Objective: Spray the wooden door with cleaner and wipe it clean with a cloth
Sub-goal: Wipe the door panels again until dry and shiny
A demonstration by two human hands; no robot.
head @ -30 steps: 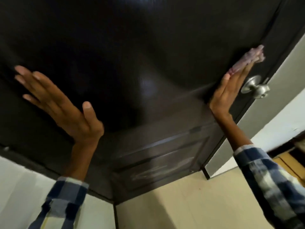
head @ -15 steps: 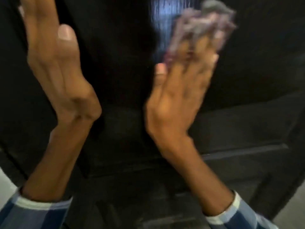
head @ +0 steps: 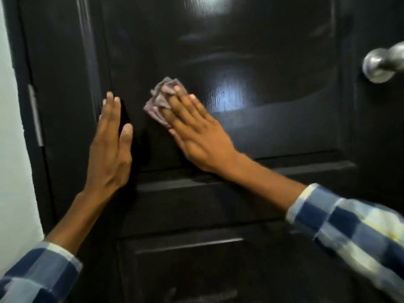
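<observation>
the wiping step is in hand: the right hand (head: pixel 196 136) lies flat, fingers spread, pressing a crumpled cloth (head: pixel 162 99) against the door (head: pixel 273 127) near the left edge of its upper panel. the left hand (head: pixel 110 149) rests flat and empty just beside it. no spray bottle shows. next, probably sweep the cloth toward the knob (head: pixel 381 64) side with steady pressure.

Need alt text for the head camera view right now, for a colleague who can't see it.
The right hand presses a crumpled mauve cloth flat against a glossy dark wooden door, while the empty left hand braces beside it. A round silver doorknob sits far right.
</observation>
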